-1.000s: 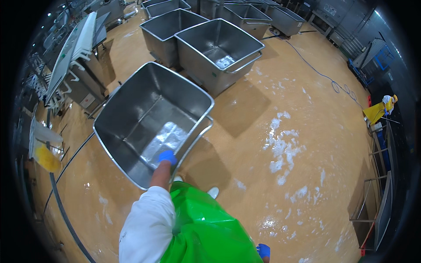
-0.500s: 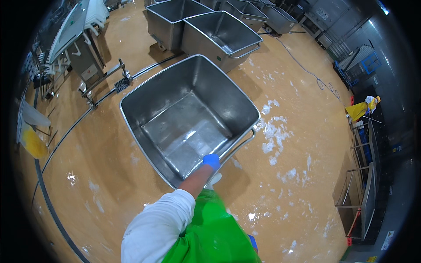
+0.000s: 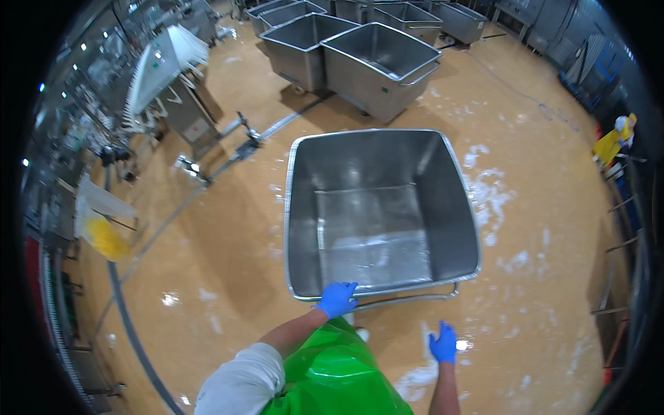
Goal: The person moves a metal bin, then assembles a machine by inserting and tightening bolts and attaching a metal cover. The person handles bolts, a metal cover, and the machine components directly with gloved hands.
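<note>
A large, square-cornered stainless steel tub cart (image 3: 446, 214) stands right in front of me with nothing in it but a wet shine on its bottom. My left hand (image 3: 337, 299), in a blue glove, is closed at its near edge, left of centre, where the handle bar (image 3: 408, 299) meets the rim; whether the fingers wrap rim or bar is hard to see. To the right, my blue-gloved right hand (image 3: 444, 342) hangs open in the air, short of the handle and apart from the cart. My green apron (image 3: 339, 377) shows below.
More steel tub carts (image 3: 377, 79) cluster beyond the far rim. At left stand a steel machine (image 3: 187, 117) and a yellow item (image 3: 107, 238) near a floor drain channel (image 3: 162, 221). White foam (image 3: 487, 197) lies on the wet tan floor. A person in yellow (image 3: 612, 142) is far right.
The cart has turned so its handle side faces me, and my view has swung left. My right hand, mostly hidden beside the apron before, now reaches forward. My left hand stays at the rim.
</note>
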